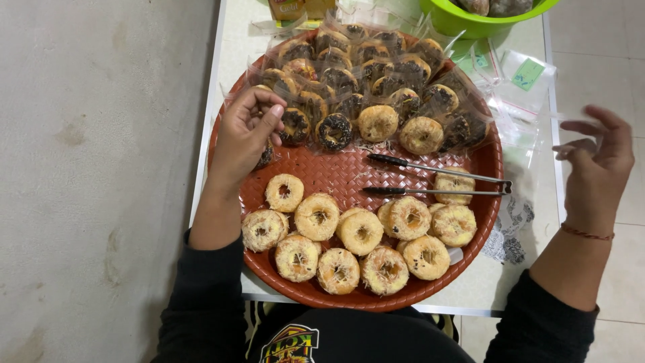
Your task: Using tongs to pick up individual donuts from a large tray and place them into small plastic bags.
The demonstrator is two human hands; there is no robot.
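Head view: tongs among doughnuts

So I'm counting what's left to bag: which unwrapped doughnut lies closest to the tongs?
The doughnut at the tray's right edge, tucked under the tongs near their hinge; the others lie lower down.

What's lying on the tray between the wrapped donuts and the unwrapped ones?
In the head view, metal tongs lie on bare woven tray between the wrapped donuts and unwrapped donuts.
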